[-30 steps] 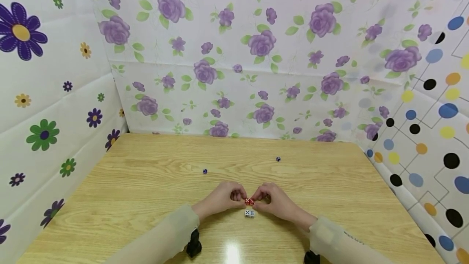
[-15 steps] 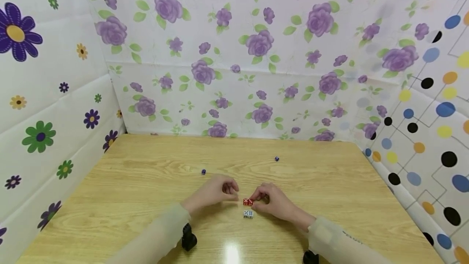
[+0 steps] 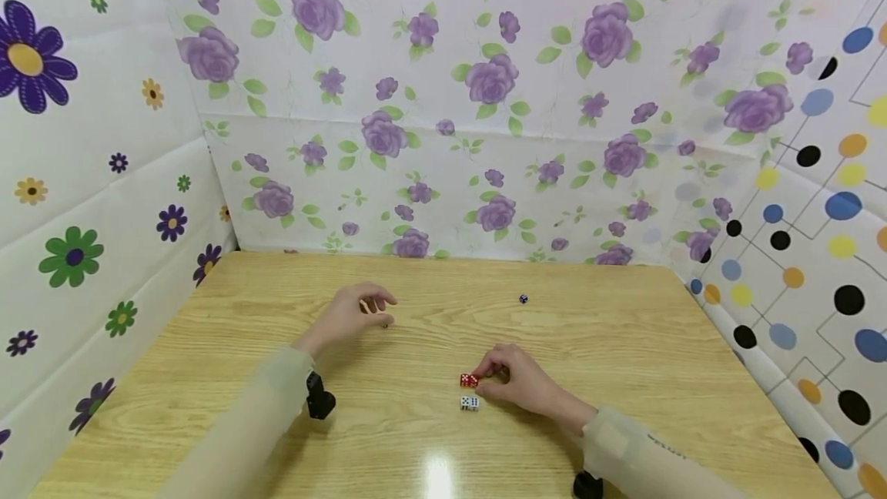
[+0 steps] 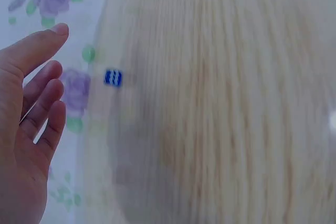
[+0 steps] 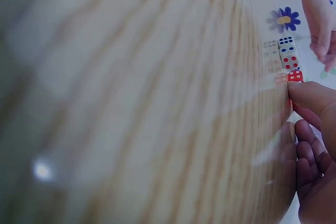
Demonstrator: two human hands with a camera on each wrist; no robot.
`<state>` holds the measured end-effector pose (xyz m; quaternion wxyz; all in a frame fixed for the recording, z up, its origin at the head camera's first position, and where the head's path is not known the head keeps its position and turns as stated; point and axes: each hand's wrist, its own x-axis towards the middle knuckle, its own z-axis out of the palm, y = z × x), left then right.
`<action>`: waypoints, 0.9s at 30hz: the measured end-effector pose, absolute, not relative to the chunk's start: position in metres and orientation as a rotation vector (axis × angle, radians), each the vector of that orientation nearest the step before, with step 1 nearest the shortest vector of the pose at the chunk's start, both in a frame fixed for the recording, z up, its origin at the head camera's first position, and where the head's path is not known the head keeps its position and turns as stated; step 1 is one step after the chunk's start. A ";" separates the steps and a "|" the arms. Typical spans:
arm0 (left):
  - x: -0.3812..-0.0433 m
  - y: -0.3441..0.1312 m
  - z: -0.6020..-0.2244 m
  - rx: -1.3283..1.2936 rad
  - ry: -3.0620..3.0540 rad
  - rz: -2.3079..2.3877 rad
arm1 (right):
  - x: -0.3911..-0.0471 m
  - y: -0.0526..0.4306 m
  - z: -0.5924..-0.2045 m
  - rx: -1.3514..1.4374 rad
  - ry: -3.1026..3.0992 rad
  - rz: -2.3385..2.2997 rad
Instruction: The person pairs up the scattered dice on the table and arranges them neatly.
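Observation:
My left hand (image 3: 353,314) hovers with loosely bent fingers over a blue die (image 4: 113,77), which it mostly covers in the head view. In the left wrist view a gap separates that die from the thumb and fingers. Two red dice (image 3: 469,380) sit side by side on the table, white pips showing. At their right end, the thumb and forefinger of my right hand (image 3: 520,383) pinch the right red die. Just nearer to me, two white dice (image 3: 470,403) lie side by side.
Another blue die (image 3: 523,299) lies farther back, right of centre. The wooden table (image 3: 624,314) meets flower-patterned cloth (image 3: 443,175) at the back, with cloth sides left and right. Black wrist straps (image 3: 319,397) are worn on the forearms.
The left hand has let go of the red dice and moved left and away to the blue die, its fingers spreading. The right hand stays at the red dice.

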<state>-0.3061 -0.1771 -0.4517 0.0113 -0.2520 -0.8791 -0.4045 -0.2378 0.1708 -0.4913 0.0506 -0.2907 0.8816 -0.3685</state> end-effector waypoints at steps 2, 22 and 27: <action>-0.310 -0.185 -0.457 -0.760 -2.770 -1.266 | -0.238 0.171 -0.492 -0.891 2.684 -1.122; -0.313 -0.189 -0.477 -0.592 -2.875 -1.334 | -0.237 0.170 -0.490 -0.886 2.686 -1.125; -0.312 -0.188 -0.477 -0.606 -2.867 -1.342 | -0.237 0.171 -0.490 -0.904 2.691 -1.128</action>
